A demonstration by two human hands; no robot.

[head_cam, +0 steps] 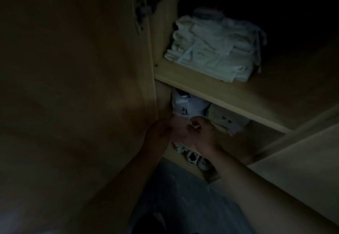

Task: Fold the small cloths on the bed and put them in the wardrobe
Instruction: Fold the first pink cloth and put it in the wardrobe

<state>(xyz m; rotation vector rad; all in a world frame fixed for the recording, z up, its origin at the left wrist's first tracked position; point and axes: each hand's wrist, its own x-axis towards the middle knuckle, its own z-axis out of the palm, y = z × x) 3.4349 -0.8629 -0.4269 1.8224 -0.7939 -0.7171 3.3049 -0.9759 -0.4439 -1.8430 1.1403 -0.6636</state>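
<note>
Both hands close together at the left end of the lower wardrobe [302,169] compartment. Right hand [201,132]: fingers curled, pinching a pale small cloth [180,130] held between the two hands. Left hand [158,132]: against the cloth's left edge, too dim to tell its grip. Just behind: white garment [187,107] with dark logo. Shelf [229,98] above carries a pile of folded white cloths [214,50]. Open door [73,87] at left. Shoes [194,158] below the hands.
</note>
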